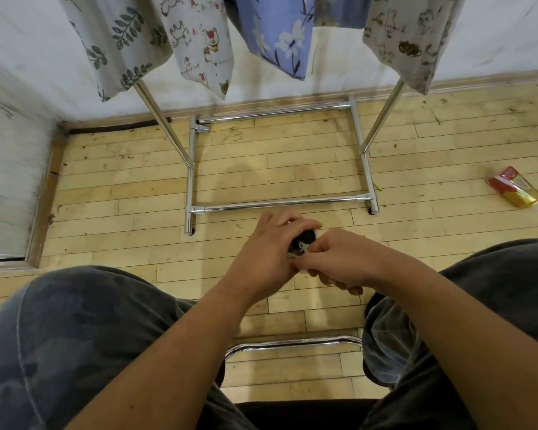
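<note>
obs: one small dark bundle sits between my two hands, held above the wooden floor, in front of my knees and just short of the rack's near bar. it is mostly covered, so only a dark, fuzzy-looking patch shows. a pale strand crosses it, looped or knotted; too blurred to tell which.

left hand: fingers curled round the dark bundle, gripping it from the left side.
right hand: thumb and forefinger pinch the pale strand right at the bundle, other fingers curled under. the two hands touch.

counts:
- dark bundle: 1
- pale strand: 1 seen
- chrome drying rack: 1, with two slanted uprights
- printed cloths hanging on it: 4, namely leaf-print cloth, animal-print cloth, blue flower cloth, second animal-print cloth
- plain blue piece behind the flower cloth: cannot tell if it is separate
- red-and-yellow packet: 1, on the floor, well apart to my right
- chrome tube: 1, low between my knees
</note>
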Motion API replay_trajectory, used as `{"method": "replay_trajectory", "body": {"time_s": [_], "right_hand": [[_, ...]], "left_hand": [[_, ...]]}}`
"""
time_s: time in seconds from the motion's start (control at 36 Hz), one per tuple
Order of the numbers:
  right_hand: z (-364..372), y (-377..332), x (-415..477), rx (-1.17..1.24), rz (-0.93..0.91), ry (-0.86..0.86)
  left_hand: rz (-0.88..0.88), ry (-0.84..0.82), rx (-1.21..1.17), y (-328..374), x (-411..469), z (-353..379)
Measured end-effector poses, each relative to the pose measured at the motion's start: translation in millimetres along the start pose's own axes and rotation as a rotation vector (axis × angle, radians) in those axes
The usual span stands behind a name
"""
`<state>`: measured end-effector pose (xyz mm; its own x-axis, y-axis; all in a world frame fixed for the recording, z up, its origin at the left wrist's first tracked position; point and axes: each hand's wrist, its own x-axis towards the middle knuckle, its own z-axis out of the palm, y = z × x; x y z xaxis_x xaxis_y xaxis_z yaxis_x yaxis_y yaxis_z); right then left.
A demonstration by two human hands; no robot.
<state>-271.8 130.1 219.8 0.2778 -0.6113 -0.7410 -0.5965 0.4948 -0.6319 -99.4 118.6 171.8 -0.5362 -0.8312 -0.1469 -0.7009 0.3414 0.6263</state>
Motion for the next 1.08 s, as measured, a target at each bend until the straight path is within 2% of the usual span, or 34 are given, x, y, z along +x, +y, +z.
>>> {"method": "replay_trajectory", "body": {"time_s": [0.17,0.42,0.67,0.83,1.08], "right_hand": [[-0.2,-4.8,-2.4,0.092,-0.114,0.043],[-2.1,-6.1,-6.0,0.244,-0.229,0.228],[-3.9,-6.6,-3.9,0.448,-0.205,0.192],[-5.0,-8.6,-5.3,0.491,-0.18,0.049],[-5.1,-8.7,-4.3,0.405,-0.082,0.081]], "left_hand": [[-0.081,0.023,-0.059,-4.6,2.3,-1.1],[-0.163,-0.032,-0.288,-7.5,5.3,-0.5],[-0.202,-0.058,-0.566,9.3,4.4,-12.1],[-0.225,-0.007,-0.508,10.0,3.7,-14.1],[-0.156,0.011,-0.433,11.1,5.0,-11.3]]}}
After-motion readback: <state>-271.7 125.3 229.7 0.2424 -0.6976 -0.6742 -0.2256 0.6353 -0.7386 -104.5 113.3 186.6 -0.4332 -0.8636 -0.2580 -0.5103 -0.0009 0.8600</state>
